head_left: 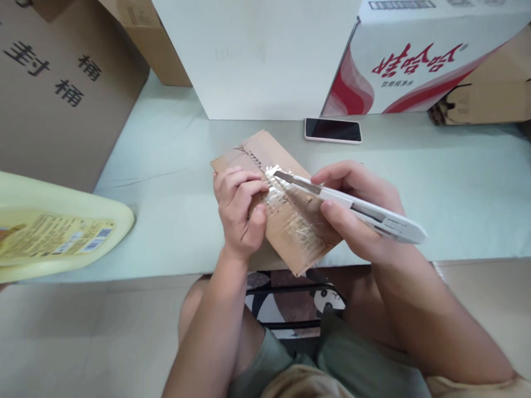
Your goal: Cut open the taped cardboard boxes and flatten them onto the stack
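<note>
A small brown cardboard box (269,146) with printed marks and shiny clear tape (301,229) lies at an angle near the table's front edge. My left hand (240,207) is closed on its left side, the fingers curled over the top face. A white utility knife (373,213) is held between the thumb and fingers of my right hand (360,204). Its blade (296,181) is out and points left, with the tip at the crumpled tape beside my left fingertips. Whether the tip touches the tape, I cannot tell.
A phone (333,130) lies behind the box on the pale green tabletop (166,221). Large cartons stand at the back: white (265,61), red and white (410,66), and brown (62,94) at left. A yellow bottle (74,229) is at the left edge.
</note>
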`<state>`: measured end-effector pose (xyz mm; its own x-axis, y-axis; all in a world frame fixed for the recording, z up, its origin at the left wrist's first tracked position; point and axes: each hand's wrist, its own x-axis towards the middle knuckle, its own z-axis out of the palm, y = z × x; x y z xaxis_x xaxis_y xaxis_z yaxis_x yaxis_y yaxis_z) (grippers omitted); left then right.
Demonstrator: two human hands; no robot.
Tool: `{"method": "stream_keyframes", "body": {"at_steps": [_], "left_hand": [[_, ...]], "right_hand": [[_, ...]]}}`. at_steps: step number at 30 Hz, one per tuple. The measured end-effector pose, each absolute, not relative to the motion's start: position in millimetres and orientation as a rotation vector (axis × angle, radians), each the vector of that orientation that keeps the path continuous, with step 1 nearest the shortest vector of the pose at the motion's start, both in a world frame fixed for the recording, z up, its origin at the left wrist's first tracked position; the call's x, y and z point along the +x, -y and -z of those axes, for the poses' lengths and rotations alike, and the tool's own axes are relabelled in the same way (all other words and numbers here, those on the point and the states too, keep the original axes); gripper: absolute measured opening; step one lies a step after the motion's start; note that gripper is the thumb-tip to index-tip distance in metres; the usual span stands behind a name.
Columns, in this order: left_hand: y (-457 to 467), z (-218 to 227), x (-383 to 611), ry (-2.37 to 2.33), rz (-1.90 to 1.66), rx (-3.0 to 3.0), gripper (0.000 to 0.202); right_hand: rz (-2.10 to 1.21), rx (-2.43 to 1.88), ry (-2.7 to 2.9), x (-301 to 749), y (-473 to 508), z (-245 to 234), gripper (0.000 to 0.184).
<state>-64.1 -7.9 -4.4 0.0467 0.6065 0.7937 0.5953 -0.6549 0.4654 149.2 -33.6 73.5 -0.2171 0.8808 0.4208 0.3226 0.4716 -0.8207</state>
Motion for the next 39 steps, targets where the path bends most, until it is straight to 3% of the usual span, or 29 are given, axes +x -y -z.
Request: {"method": "stream_keyframes", "body": {"at_steps": [10,16,30,39], "left_hand": [[7.2,4.1,-63.1,-1.258,-1.767,2.261,0.03],[7.5,5.5,-63.1,-1.382,-1.712,2.27,0.041],[7.1,3.9,-62.0,-1.239,-1.778,2.25,0.028],[7.3,4.2,-61.7,-1.279,-1.756,2.25,0.031]], "right_hand": [[-0.633,-1.007,1.99,146.7,32.1,-80.3,0.012],[-0.579,-0.963,2.043,148.1,30.6,-79.2,0.013],[-0.461,-0.97,2.045,150.9,31.9,-76.6,0.013],[-0.583,-0.885,1.948,150.6,33.7,-71.4,0.008]]}}
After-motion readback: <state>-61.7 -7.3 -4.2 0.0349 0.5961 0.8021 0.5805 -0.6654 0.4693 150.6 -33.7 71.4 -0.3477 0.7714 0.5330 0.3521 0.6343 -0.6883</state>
